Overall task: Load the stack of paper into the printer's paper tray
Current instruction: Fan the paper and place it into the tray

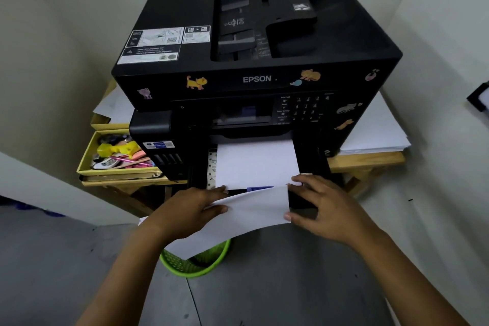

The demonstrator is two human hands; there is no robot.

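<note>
A black Epson printer (254, 61) stands on a wooden table. Its paper tray (307, 164) is pulled out at the front, and white paper (256, 161) lies flat in it. My left hand (190, 212) holds the left side of a white stack of paper (246, 219) that hangs in front of the tray and slopes down to the left. My right hand (320, 204) rests at the stack's right edge, fingers spread, with fingertips on the near right corner of the paper in the tray. A blue guide (259, 188) shows at the tray's front edge.
A yellow box (87, 164) of pens and small items sits left of the printer. More white sheets (375, 130) lie on the table (365, 161) to the right. A green mesh basket (195, 262) stands on the grey floor below the hands. Walls close in on both sides.
</note>
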